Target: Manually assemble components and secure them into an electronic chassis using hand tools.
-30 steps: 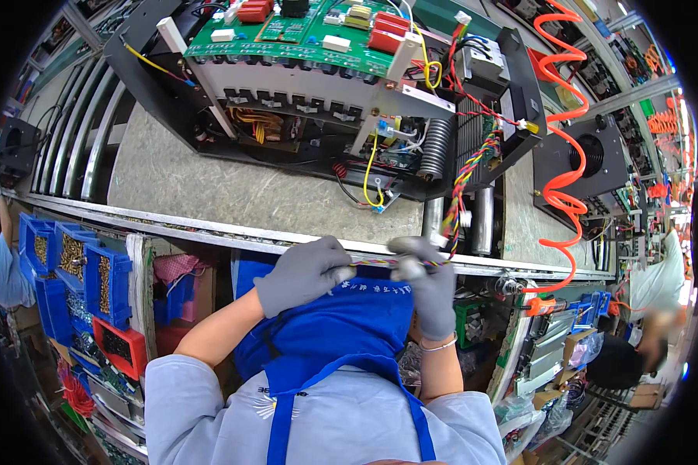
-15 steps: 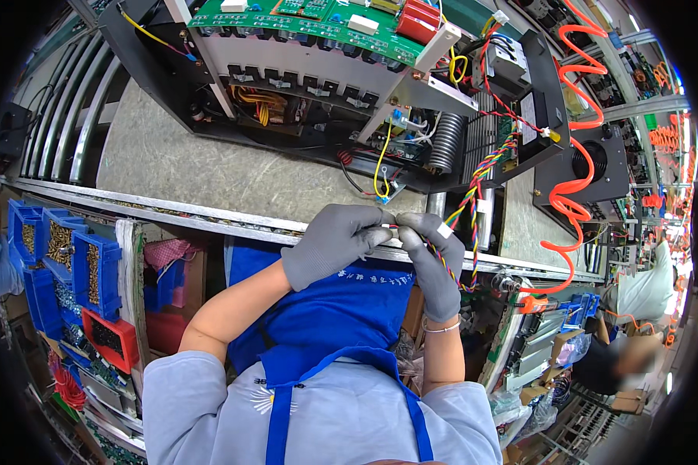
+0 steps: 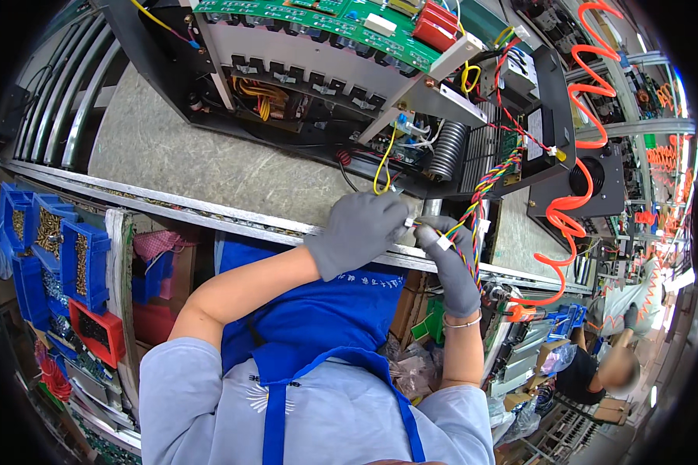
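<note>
Left hand (image 3: 362,234) — grey-gloved, curled, fingertips at small white plastic connector (image 3: 409,222); grip hidden. Right hand (image 3: 451,260) — grey-gloved, pinching twisted multicoloured wires (image 3: 486,186) from black metal chassis (image 3: 295,145) on grey tabletop (image 3: 209,167).

At the front edge of the bench (image 3: 186,147), the right hand (image 3: 454,273) grips multicoloured wires (image 3: 487,186) (twisted in a bundle) running from an open black chassis (image 3: 149,58); the left hand (image 3: 358,234), also grey-gloved, has its fingers (image 3: 396,212) at a small white connector (image 3: 409,223).

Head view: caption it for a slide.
Gloved hands hold multicoloured wires in front of an open black-cased electronic unit.
</note>
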`<action>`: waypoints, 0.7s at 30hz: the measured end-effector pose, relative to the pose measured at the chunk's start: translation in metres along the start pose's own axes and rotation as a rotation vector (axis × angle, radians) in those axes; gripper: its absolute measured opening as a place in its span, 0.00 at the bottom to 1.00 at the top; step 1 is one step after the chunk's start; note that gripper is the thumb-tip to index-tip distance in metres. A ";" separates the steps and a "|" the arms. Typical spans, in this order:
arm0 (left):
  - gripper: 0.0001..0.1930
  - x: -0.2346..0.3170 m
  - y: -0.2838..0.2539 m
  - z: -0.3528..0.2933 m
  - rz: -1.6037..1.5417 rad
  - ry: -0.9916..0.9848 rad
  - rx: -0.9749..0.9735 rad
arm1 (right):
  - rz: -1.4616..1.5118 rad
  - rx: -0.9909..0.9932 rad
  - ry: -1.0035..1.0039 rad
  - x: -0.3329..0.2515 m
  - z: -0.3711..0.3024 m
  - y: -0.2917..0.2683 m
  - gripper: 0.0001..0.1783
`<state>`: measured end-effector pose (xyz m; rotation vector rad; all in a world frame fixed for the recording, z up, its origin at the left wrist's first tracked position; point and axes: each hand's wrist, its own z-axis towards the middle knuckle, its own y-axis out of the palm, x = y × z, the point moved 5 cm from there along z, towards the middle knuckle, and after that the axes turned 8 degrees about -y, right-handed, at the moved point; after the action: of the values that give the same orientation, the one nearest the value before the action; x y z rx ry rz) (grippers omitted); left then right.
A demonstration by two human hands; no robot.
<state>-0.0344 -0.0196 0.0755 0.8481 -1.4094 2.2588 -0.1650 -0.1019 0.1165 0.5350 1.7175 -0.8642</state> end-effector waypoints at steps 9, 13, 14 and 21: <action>0.14 -0.024 0.030 0.041 0.204 -0.302 -0.045 | -1.321 -0.145 -1.073 -0.068 0.033 0.022 0.15; 0.14 -0.034 0.033 0.037 0.085 -0.193 0.175 | -1.415 -0.231 -1.174 -0.054 0.069 0.035 0.13; 0.14 -0.038 0.039 0.038 0.064 -0.199 0.123 | -1.429 -0.236 -1.174 -0.052 0.074 0.038 0.10; 0.16 -0.047 0.047 0.035 0.110 -0.152 0.048 | -1.628 -0.287 -1.066 -0.032 0.105 0.046 0.08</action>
<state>-0.0149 -0.0711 0.0249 1.0000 -1.5071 2.3618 -0.0567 -0.1517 0.1181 -1.5246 0.8978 -1.4873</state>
